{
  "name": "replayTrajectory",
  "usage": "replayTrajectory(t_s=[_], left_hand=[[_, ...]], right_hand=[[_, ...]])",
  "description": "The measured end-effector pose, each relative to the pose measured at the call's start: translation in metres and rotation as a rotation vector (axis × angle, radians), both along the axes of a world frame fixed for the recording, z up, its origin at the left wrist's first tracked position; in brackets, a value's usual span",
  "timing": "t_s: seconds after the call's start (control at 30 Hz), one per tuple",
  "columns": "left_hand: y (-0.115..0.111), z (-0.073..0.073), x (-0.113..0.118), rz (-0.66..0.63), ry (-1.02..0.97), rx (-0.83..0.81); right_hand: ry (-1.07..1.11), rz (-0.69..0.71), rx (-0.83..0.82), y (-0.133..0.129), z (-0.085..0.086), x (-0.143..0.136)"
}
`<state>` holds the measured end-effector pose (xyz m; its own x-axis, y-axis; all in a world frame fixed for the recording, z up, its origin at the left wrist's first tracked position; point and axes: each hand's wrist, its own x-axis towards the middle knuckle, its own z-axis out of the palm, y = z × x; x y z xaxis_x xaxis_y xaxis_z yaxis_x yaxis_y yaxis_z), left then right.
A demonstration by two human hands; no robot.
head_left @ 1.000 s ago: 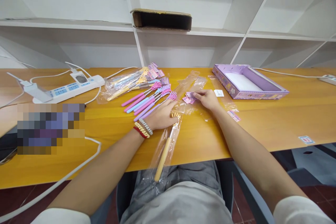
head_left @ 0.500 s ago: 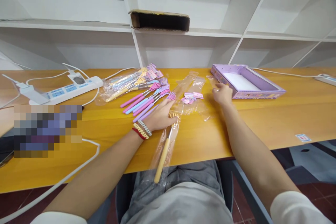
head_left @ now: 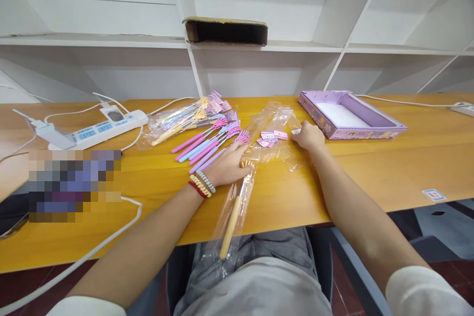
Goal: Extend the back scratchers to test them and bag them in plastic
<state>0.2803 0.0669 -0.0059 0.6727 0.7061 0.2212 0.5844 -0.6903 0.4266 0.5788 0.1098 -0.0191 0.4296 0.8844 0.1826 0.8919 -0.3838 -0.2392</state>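
A yellow-handled back scratcher [head_left: 231,227] lies in a clear plastic sleeve, its handle jutting over the table edge toward my lap. My left hand [head_left: 231,165] grips its claw end through the plastic, the thumb across it. Beside those fingers, several loose back scratchers [head_left: 203,149] in pink, blue and purple lie side by side. My right hand [head_left: 310,136] is closed in a pinch on a small whitish piece [head_left: 296,132], too small to name, at the right of the clear plastic bags [head_left: 268,111]. Small pink-purple label cards [head_left: 272,137] rest on those bags.
A purple open box [head_left: 366,131] stands behind my right hand. Bagged back scratchers [head_left: 181,118] lie at the back left, next to a white power strip [head_left: 99,131] with cables. A cardboard box [head_left: 225,22] sits on the white shelf [head_left: 303,49]. Part of the left side is blurred out.
My right hand has shifted slightly left and toward me, and a whitish piece now shows at its fingertips. My left hand stays on the yellow back scratcher.
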Motion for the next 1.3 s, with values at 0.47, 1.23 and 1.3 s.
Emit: replayTrajectory(t_s=[0.47,1.23,1.3], left_hand=[[0.0,0.0,0.0,-0.016,0.017,0.007],[0.005,-0.003,0.002,0.115,-0.174,-0.133],[0.008,-0.006,0.002,0.14,-0.218,-0.141]], right_hand=[[0.208,0.482,0.302,-0.004,-0.003,-0.003],[0.207,0.352,0.142,-0.002,-0.005,-0.004],[0.26,0.334,0.201,-0.004,-0.004,-0.004]])
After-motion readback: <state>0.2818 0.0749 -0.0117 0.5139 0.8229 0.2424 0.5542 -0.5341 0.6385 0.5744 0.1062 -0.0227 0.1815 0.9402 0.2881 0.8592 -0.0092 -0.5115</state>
